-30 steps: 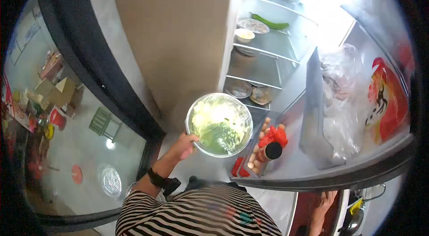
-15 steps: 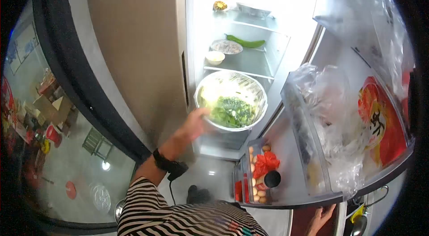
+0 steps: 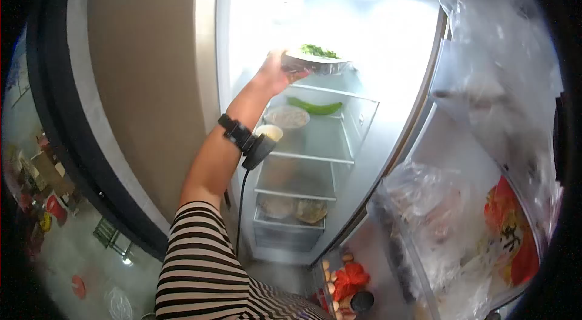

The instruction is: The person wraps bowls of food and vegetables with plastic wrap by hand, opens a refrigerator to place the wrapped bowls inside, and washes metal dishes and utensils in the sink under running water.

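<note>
with our left hand (image 3: 277, 73) we grip the side of the bowl of greens (image 3: 327, 67), inside the lit fridge (image 3: 397, 102), at the upper shelf (image 3: 344, 85); whether the bowl rests there, we cannot tell. our right hand is out of view.

Dark lettering (image 3: 512, 239) on the red packet (image 3: 526, 256) is too unclear to read.

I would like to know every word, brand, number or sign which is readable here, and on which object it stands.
No text can be read here.
Red package at right: large black character-like marks, too blurred to read.
Black-lidded jar: no lettering that I can make out.
Bowl in the left hand: no lettering visible.
</note>
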Motion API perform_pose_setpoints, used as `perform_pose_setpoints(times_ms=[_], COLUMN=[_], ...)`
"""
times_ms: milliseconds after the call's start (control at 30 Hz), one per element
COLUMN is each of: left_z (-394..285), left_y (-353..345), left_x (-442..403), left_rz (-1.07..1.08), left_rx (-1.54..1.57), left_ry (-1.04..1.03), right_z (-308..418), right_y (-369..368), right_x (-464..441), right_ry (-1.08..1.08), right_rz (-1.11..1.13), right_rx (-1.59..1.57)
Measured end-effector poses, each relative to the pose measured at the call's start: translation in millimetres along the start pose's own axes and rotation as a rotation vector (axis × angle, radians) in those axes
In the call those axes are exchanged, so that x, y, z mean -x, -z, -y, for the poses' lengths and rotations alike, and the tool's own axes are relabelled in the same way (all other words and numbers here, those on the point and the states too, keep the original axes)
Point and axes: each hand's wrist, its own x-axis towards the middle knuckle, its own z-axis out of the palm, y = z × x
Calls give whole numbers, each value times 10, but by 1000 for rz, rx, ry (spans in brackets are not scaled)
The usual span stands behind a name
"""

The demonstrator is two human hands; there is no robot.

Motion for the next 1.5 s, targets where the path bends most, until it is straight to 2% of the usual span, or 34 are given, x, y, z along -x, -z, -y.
perform_pose_setpoints(times_ms=[200,333,467,667,767,867,933,1067,1167,1400,1500], left_z=[-120,-119,-109,-78,-60,-23,-3,67,103,264,402], left_y=[-127,66,248,436,557,566,578,510,529,389,571], left_x=[-907,-1305,-1493,-1736,-1834,-1908,-1945,-1748,-1542,-699,-408], left_rz=[-127,-158,-135,-247,-215,-301,-209,-208,-29,154,201], left_rx=[-23,-11,-24,-17,-22,-77,-94,-48,-110,65,132], left_ry=[-59,-69,-82,-62,-40,-68,-62,10,46,82,127], right_z=[93,95,88,105,79,76,70,78,69,22,24], right_y=[-536,-804,-995,-1212,-1283,-1344,-1360,-1360,-1330,-1226,-1172], right_x=[-321,-466,-540,-620,-649,-669,-675,-666,-646,-598,-558], right_ry=[-33,-51,-61,-70,-73,-76,-77,-69,-61,-52,-49], right_rz=[-46,-65,-66,-63,-60,-60,-58,-51,-44,-36,-35], right_rx=[22,24,35,40,39,38,43,70,84,94,94])
